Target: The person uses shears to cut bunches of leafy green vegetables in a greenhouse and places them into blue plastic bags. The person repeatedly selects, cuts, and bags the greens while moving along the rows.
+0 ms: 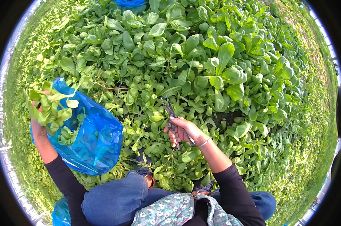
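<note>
My left hand (38,124) grips a bunch of cut leafy greens (56,108) over the mouth of a blue plastic bag (101,135), and the leaves hide most of its fingers. More greens (67,136) lie inside the bag. Over the low plants in front of me, my right hand (184,131) is closed around a pair of small spring-loaded garden snips (171,118). Their pointed blades are slightly parted and point away from me, with no stem plainly between them.
Dense leafy plants (193,50) fill the bed, tallest ahead and to the right. Another blue bag (130,2) shows at the far edge, and one more (60,212) lies by my left elbow. My bent knee in jeans (116,195) is close behind the open bag.
</note>
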A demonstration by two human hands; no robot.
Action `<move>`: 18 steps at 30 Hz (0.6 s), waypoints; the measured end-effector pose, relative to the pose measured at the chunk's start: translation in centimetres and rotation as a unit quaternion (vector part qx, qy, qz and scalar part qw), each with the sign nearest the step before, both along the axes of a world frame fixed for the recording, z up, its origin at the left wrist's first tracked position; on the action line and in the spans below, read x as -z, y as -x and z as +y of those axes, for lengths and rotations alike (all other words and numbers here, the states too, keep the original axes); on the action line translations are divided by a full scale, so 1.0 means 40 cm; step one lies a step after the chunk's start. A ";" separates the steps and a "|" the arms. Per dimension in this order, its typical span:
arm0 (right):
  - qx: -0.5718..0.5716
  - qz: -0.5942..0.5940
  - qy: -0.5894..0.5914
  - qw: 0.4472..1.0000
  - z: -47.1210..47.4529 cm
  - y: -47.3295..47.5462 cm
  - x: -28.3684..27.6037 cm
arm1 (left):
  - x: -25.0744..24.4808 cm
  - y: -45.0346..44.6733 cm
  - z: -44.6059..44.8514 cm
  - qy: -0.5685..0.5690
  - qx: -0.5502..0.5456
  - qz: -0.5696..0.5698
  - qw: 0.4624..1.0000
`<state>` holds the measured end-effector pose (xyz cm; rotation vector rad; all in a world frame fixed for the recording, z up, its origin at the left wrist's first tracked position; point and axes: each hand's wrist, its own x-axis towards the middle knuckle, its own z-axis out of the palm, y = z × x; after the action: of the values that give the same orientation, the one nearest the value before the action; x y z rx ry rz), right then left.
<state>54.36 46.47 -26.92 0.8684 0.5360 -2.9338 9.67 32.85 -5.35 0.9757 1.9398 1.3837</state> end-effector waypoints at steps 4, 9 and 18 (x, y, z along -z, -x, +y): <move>0.009 -0.033 0.020 0.999 -0.033 0.063 0.040 | -0.077 -0.030 -0.132 0.339 0.047 0.219 0.914; -0.111 -0.084 -0.076 0.987 -0.107 0.163 0.063 | 0.017 -0.204 -0.011 0.297 0.149 0.493 0.804; -0.217 -0.116 -0.188 0.951 -0.126 0.075 -0.033 | 0.302 -0.509 0.347 0.056 0.519 0.304 0.796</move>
<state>51.36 41.42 -25.59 0.9597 1.1260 -2.3314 30.03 46.75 -17.43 2.1512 1.3370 0.3042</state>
